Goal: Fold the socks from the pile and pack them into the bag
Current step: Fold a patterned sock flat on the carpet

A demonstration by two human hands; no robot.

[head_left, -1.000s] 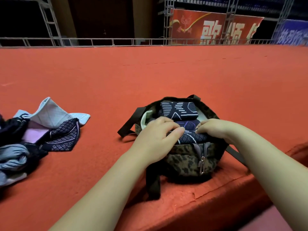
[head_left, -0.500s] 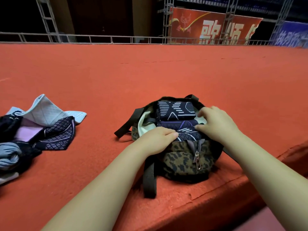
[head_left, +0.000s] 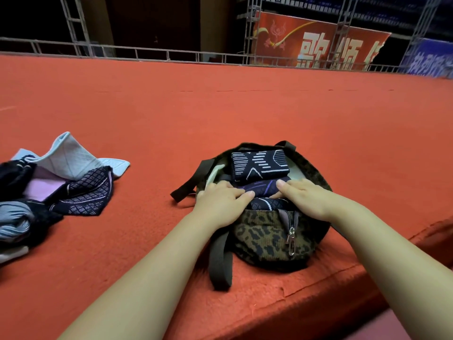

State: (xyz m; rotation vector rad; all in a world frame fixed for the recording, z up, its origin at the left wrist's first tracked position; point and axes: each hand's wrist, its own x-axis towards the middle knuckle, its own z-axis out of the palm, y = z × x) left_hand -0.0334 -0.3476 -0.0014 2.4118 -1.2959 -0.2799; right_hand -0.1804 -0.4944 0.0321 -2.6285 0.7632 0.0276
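A leopard-print bag point(head_left: 267, 239) with dark straps stands open on the red carpet near its front edge. Three folded dark socks sit in its mouth: a navy one with white lines point(head_left: 259, 164) at the back, a dark one with purple lines point(head_left: 262, 187) in the middle, and a patterned one point(head_left: 266, 204) at the front. My left hand point(head_left: 221, 202) lies flat on the left side of the bag's opening, fingers on the middle sock. My right hand point(head_left: 304, 195) presses down on the same sock from the right. A pile of unfolded socks point(head_left: 56, 190) lies at the far left.
The red carpeted platform point(head_left: 220, 114) stretches far ahead to a metal railing point(head_left: 147, 54). Its front edge drops off just below the bag at the lower right. A red banner point(head_left: 316, 42) hangs behind the railing.
My left hand moved up from the bag's front rim onto the middle sock. My right hand shifted left and flattened over the same sock. The bag stayed in place.
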